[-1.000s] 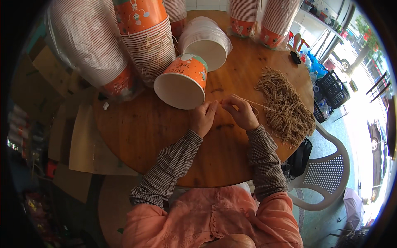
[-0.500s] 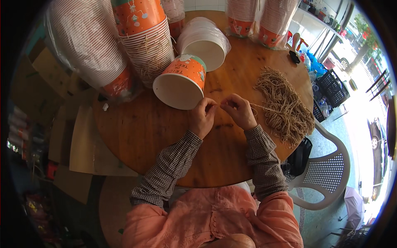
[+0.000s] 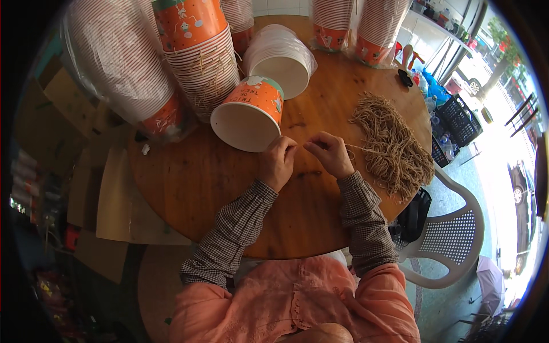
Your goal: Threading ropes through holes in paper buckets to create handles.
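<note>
A paper bucket [image 3: 247, 127] with an orange and green printed outside and white inside lies on its side, its mouth facing me. My left hand [image 3: 278, 164] is beside its rim, thumb and forefinger pinched together; what they hold is too small to make out. Just to the right, my right hand [image 3: 331, 155] pinches a thin cord, with a pale strand running from it toward a tangled heap of brown cords [image 3: 392, 146]. The fingertips of both hands are close together over the wooden table [image 3: 303, 220].
Behind the bucket stand a stack of orange buckets [image 3: 203, 74] with cords hanging on it, a bagged stack [image 3: 117, 63] and white nested buckets [image 3: 289, 68]. More bagged stacks [image 3: 374, 31] line the far edge. A grey plastic chair [image 3: 449, 243] is at right, cardboard [image 3: 128, 211] at left.
My left hand has shifted slightly left, and the gap between the fingertips is a little wider. Both hands keep their pinch; the bucket and the cord heap look the same.
</note>
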